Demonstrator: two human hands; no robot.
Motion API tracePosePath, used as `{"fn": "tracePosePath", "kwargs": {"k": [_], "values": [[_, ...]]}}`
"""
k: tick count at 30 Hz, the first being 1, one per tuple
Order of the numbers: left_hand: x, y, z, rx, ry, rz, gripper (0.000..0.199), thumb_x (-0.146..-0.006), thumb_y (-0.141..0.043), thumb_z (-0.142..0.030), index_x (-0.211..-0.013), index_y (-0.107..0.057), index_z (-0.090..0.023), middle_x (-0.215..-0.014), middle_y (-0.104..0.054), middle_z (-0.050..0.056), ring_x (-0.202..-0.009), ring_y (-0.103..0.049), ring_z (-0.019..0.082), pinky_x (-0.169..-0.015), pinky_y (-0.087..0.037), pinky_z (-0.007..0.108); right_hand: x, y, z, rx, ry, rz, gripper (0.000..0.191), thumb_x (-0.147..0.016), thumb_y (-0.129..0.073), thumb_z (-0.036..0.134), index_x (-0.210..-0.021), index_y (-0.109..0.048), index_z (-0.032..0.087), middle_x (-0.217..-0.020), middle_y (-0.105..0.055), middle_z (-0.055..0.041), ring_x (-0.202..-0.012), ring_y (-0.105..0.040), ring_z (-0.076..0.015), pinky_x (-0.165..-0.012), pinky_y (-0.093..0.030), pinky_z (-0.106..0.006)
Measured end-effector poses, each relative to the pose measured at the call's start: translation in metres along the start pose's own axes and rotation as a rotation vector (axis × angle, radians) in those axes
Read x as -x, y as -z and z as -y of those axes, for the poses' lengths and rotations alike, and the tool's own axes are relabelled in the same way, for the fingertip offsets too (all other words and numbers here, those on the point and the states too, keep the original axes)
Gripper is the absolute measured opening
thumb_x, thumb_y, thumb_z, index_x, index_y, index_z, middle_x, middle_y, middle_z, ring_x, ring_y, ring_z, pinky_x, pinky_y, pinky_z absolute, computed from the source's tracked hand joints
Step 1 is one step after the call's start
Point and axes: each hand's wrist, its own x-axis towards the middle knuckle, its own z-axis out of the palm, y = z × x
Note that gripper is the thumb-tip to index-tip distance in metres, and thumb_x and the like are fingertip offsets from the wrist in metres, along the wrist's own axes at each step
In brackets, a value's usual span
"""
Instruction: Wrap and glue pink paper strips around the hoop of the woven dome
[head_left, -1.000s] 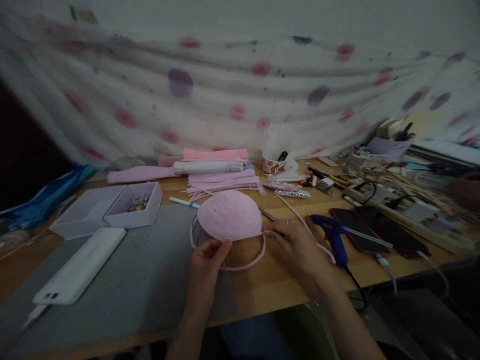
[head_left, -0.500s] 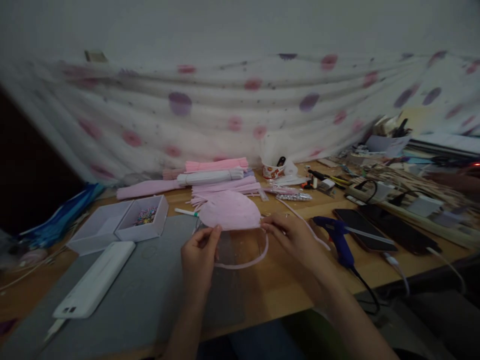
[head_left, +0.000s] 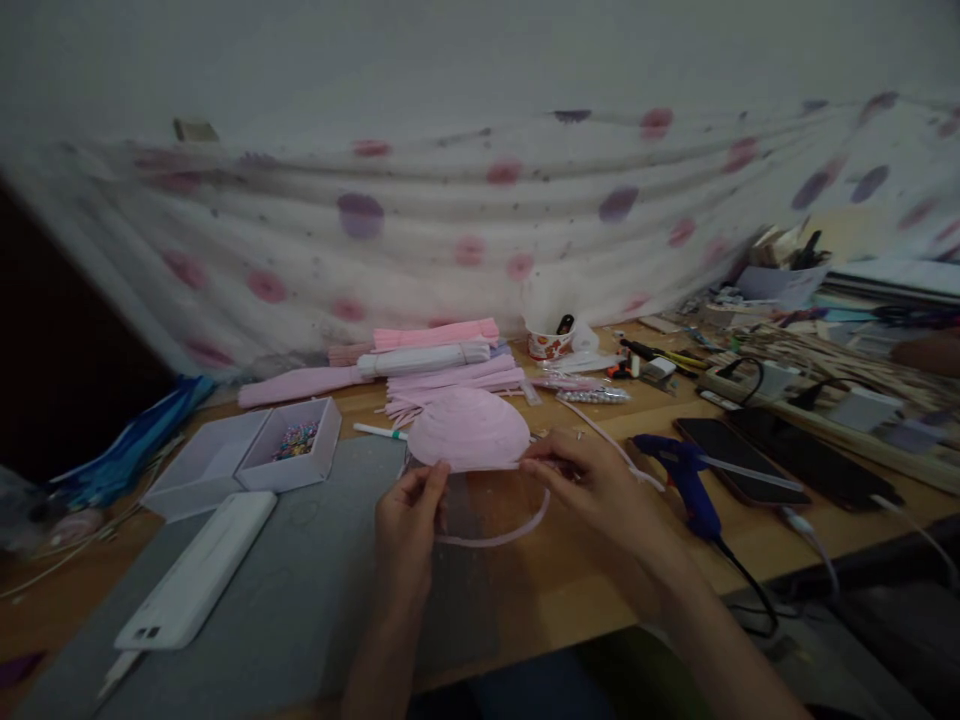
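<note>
A pink shell-shaped piece (head_left: pixel 471 425) with curved ridges, apparently made of fuzzy pipe cleaners, is held up above the table between my hands. My left hand (head_left: pixel 412 510) is closed, thumb and fingers pinching its near left edge. At the right end of that edge my right hand (head_left: pixel 577 475) is closed in a pinch on a pink pipe cleaner (head_left: pixel 495 540). This strand runs along the straight near edge, and a length of it hangs in a loop below, between the two hands. The exact fingertip contact is partly hidden.
Bundles of pink and white pipe cleaners (head_left: pixel 424 358) lie behind. At left are an open white box (head_left: pixel 322 455) of colourful beads, a white power bank (head_left: pixel 199 570) and a grey mat (head_left: pixel 300 600). A blue glue gun (head_left: pixel 690 490) and phones (head_left: pixel 739 460) lie right.
The shell-shaped piece has tilted, so its ridges show more clearly. Both hands keep their pinches and have moved only slightly. The whole view has shifted a little.
</note>
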Motion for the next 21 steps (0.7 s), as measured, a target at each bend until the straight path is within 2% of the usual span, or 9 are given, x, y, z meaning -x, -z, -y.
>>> {"fn": "tracePosePath", "kwargs": {"k": [5,9,15,21], "values": [[0.009,-0.008,0.011,-0.02,0.023,0.031,0.047,-0.057,-0.08,-0.058,-0.067,-0.067,-0.015,-0.049,-0.052,-0.006,-0.043,-0.042,0.007,-0.041,-0.032,0.019,0.004,-0.016,0.009,-0.082,-0.069,0.169,0.018,-0.093,-0.057,0.028,-0.093,-0.075,0.022,-0.084,-0.076,-0.0021,-0.072,-0.065,-0.0159,-0.065,-0.044,-0.026],[0.016,-0.012,0.017,0.019,0.043,0.067,0.043,-0.058,-0.081,-0.056,-0.065,-0.067,-0.015,-0.051,-0.055,-0.005,-0.047,-0.045,0.008,-0.045,-0.035,0.019,0.008,-0.026,0.012,-0.145,-0.128,0.194,0.019,-0.092,-0.057,0.023,-0.098,-0.075,0.023,-0.091,-0.077,-0.0024,-0.079,-0.068,-0.0174,-0.071,-0.047,-0.027],[0.017,-0.009,0.022,0.064,0.085,0.113,0.046,-0.054,-0.083,-0.057,-0.059,-0.063,-0.015,-0.049,-0.053,-0.006,-0.044,-0.042,0.006,-0.044,-0.032,0.018,0.006,-0.018,0.014,-0.22,-0.159,0.259,0.018,-0.089,-0.056,0.017,-0.086,-0.073,0.018,-0.077,-0.074,-0.0023,-0.071,-0.065,-0.016,-0.066,-0.046,-0.024],[0.017,-0.008,0.024,0.132,0.159,0.136,0.053,-0.044,-0.086,-0.06,-0.055,-0.06,-0.015,-0.047,-0.053,-0.006,-0.042,-0.043,0.005,-0.04,-0.032,0.017,0.004,-0.01,0.003,-0.33,-0.14,0.37,0.021,-0.093,-0.054,0.028,-0.084,-0.07,0.017,-0.071,-0.067,-0.0015,-0.066,-0.061,-0.0143,-0.062,-0.045,-0.023]]}}
